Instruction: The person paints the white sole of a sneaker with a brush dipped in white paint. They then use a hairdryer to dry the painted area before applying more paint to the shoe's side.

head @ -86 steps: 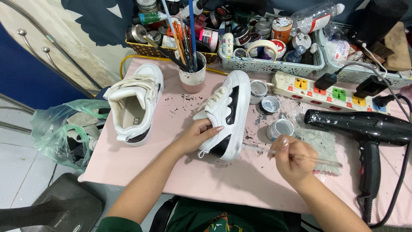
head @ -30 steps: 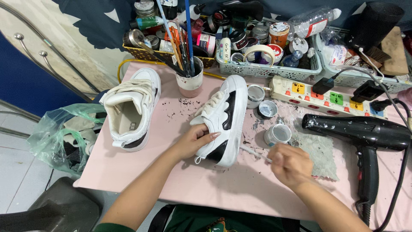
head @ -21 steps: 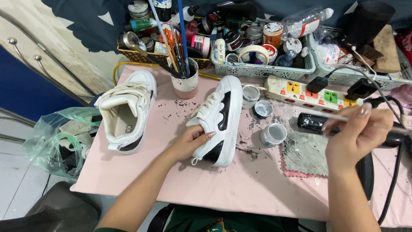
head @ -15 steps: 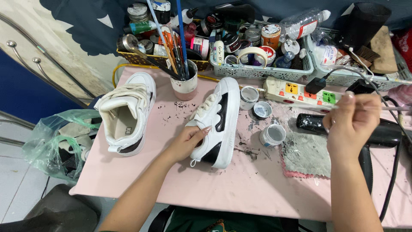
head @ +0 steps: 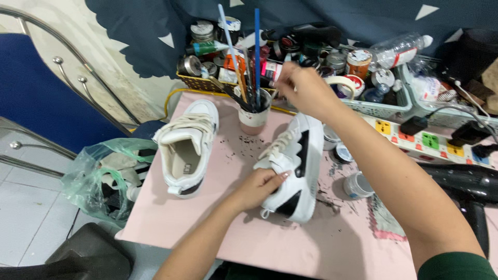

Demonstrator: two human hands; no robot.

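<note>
My left hand (head: 258, 187) presses down on a white sneaker with black panels (head: 296, 171), holding it by the side near its laces on the pink table (head: 218, 228). My right hand (head: 303, 89) reaches across above that shoe to a pale cup full of paintbrushes (head: 253, 111). Its fingers are pinched together just right of the cup on what looks like a thin brush; blur hides the tip. The second white sneaker (head: 185, 147) lies to the left, opening up, touched by neither hand.
Small open paint pots (head: 357, 185) and black paint flecks sit right of the held shoe. A power strip (head: 430, 142), a black hair dryer (head: 467, 181) and baskets of jars and tape (head: 358, 70) crowd the back and right. A green plastic bag (head: 104, 176) hangs at the left edge.
My right hand left the paint pots at the right, rose, then swung left across the shoe to the brush cup. My left hand stayed on the sneaker.
</note>
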